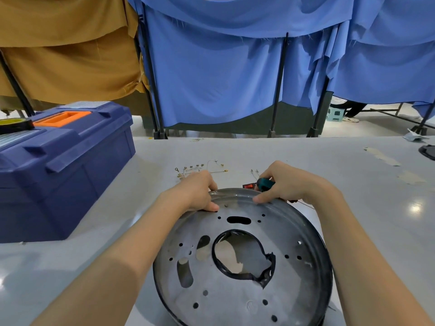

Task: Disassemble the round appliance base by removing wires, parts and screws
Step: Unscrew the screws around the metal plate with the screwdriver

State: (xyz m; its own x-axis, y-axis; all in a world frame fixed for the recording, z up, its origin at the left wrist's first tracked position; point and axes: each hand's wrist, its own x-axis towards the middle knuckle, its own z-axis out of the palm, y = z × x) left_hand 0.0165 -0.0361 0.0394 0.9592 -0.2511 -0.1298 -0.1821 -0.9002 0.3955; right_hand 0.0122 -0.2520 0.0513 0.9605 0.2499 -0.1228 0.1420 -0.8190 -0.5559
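Observation:
The round appliance base (270,234), a grey metal disc with many holes and a large torn centre opening, lies on the table in front of me, tilted up at its far edge. My left hand (200,191) grips the far-left rim, thumb on the disc's face. My right hand (287,184) holds a teal-handled screwdriver (264,184) while its thumb presses on the far rim. A red switch (249,185) peeks out just beyond the rim. Loose screws (194,165) and thin white wires with ring terminals (215,167) lie on the table behind my hands.
A blue toolbox (63,165) with an orange handle stands at the left, a tape roll (14,124) on its lid. Tape strips (382,157) stick to the table at the right, near a dark object (428,151) at the edge. Blue and brown curtains hang behind the table.

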